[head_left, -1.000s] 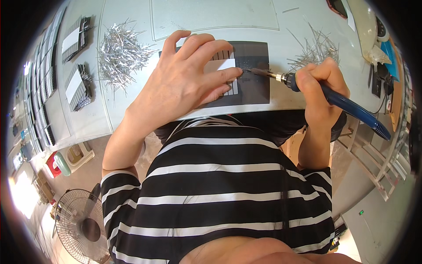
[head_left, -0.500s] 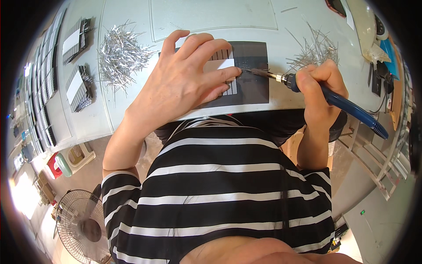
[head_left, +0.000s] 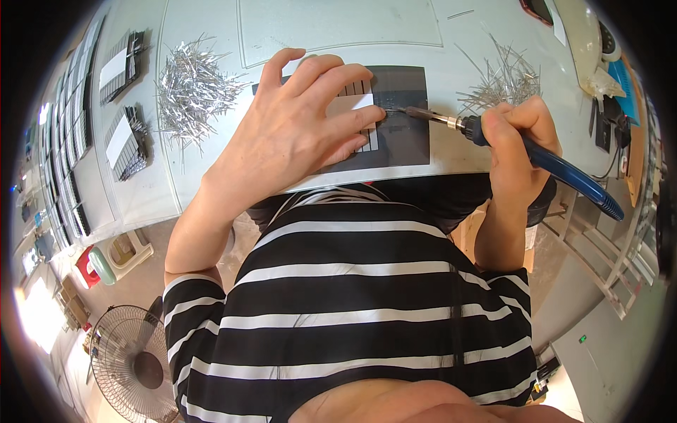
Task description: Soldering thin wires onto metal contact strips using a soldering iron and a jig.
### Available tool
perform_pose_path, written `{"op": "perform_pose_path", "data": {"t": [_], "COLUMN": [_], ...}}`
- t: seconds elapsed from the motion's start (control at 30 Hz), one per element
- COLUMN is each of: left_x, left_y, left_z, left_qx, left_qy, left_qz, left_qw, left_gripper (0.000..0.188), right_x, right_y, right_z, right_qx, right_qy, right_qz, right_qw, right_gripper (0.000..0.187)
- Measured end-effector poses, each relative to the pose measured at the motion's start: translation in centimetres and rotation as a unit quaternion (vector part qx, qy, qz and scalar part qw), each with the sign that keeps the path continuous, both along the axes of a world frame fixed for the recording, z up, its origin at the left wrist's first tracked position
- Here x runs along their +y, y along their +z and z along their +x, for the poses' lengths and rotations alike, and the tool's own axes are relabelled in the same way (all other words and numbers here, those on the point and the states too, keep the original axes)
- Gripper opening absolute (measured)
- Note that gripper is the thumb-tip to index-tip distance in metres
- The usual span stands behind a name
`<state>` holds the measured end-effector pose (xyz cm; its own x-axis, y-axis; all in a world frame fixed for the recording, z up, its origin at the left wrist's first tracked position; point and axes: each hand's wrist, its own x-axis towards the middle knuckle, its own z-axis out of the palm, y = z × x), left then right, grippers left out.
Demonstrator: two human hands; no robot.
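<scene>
Near the front edge of the table (head_left: 338,28), on one dark mat (head_left: 405,144), lies one striped piece (head_left: 372,138), partly covered by the left hand (head_left: 300,127). This hand is the nearer one: it is spread open on top of the piece, pressing it and not grasping. Stripes run away from the body; the long axis I cannot tell, because fingers hide much. To the right, well apart from the piece, the right hand (head_left: 518,144) is closed around one soldering iron (head_left: 578,182) — its tip points left, just beside the left index finger; if they touch, I cannot tell. Farther out there are two heaps of silvery wires, the left heap (head_left: 196,88) and the right heap (head_left: 504,77), and at the left two small striped stacks (head_left: 127,144) — plus long dark rows (head_left: 67,134), too crowded for counting.
</scene>
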<state>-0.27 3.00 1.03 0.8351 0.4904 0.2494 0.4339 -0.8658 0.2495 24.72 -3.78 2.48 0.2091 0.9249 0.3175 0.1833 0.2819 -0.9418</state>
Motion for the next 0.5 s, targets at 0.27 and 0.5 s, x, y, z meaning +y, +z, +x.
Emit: {"op": "perform_pose_path", "data": {"t": [0.27, 0.5], "left_x": [0.2, -1.5], "left_y": [1.0, 1.8], "left_z": [-0.9, -9.7], "left_qx": [-0.025, -0.097], "left_qy": [0.007, 0.198], "left_qz": [0.007, 0.060], "left_qw": [1.000, 0.974], "left_gripper": [0.034, 0.030], "right_x": [0.1, -1.2], "right_y": [0.1, -0.8], "right_z": [0.3, 2.4], "right_qx": [0.030, 0.002], "right_qy": [-0.019, -0.128], "right_qz": [0.006, 0.013], "right_qw": [0.999, 0.992], "right_gripper": [0.021, 0.021]}}
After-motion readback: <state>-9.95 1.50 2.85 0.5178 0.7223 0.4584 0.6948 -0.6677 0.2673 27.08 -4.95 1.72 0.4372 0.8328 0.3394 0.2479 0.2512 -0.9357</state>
